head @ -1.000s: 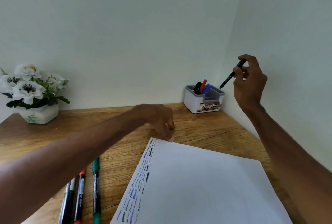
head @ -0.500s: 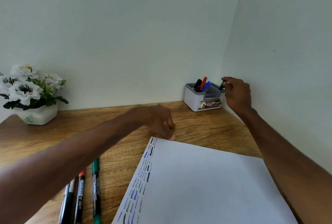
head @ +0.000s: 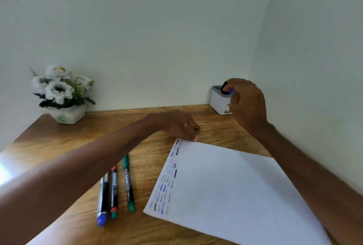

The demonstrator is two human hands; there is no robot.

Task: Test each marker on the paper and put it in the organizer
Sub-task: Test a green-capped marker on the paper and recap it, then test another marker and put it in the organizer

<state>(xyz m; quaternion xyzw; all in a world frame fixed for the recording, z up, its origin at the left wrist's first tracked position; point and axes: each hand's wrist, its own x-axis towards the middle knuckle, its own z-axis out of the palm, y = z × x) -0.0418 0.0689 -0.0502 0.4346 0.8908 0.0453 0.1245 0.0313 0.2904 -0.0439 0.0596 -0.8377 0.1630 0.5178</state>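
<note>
A white sheet of paper lies on the wooden desk, with several small blue, black and green test scribbles along its left edge. My left hand rests at the sheet's far corner, a fingertip pressing it down. The small white organizer stands in the back right corner. My right hand hovers in front of it and hides most of it; a black marker cap and a blue one show by the fingers. The green marker from before is out of sight.
Three markers lie side by side left of the paper: a blue-capped one, a red-tipped one and a green one. A white pot of white flowers stands back left. Walls close the desk at the back and right.
My right hand brought the green marker down to the organizer, then shifted left in front of it; the marker is no longer visible. My left hand stayed on the paper corner.
</note>
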